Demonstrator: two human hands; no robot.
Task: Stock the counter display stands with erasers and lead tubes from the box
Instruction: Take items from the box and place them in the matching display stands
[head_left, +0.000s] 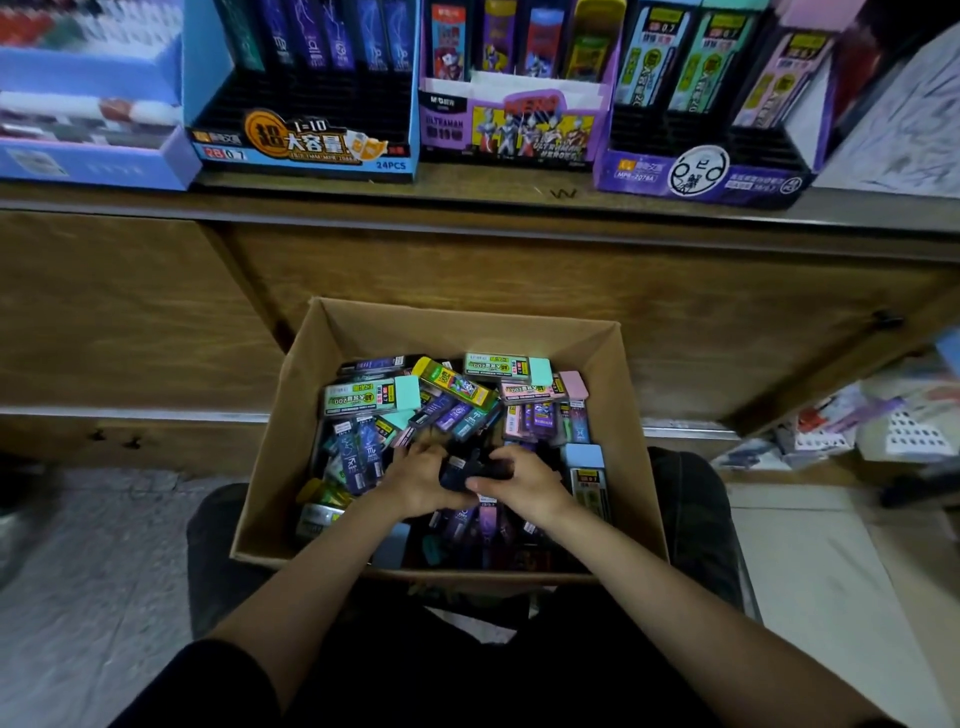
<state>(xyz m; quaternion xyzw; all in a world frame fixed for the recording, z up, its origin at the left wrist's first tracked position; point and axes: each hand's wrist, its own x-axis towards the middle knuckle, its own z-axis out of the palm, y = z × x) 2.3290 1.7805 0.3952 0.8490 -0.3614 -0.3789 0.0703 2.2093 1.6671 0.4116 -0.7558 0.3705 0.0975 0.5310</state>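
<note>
A brown cardboard box (291, 415) rests on my lap, filled with several lead tubes and erasers in purple, mint, pink and yellow packs. Both hands are inside it. My left hand (421, 480) and my right hand (524, 486) meet at the box's middle and together grip a small bundle of dark lead tubes (470, 470). On the counter above stand three display stands: a blue one (306, 150) with dark purple tubes, a purple Ultraman one (519, 130), and a purple one (701, 171) at the right with mint and pink tubes.
A wooden counter front (519, 270) rises right behind the box. A light blue display box (93, 156) sits at the counter's far left. Loose stationery packs (857, 431) lie on a low shelf at the right. Grey floor (93, 545) shows at the left.
</note>
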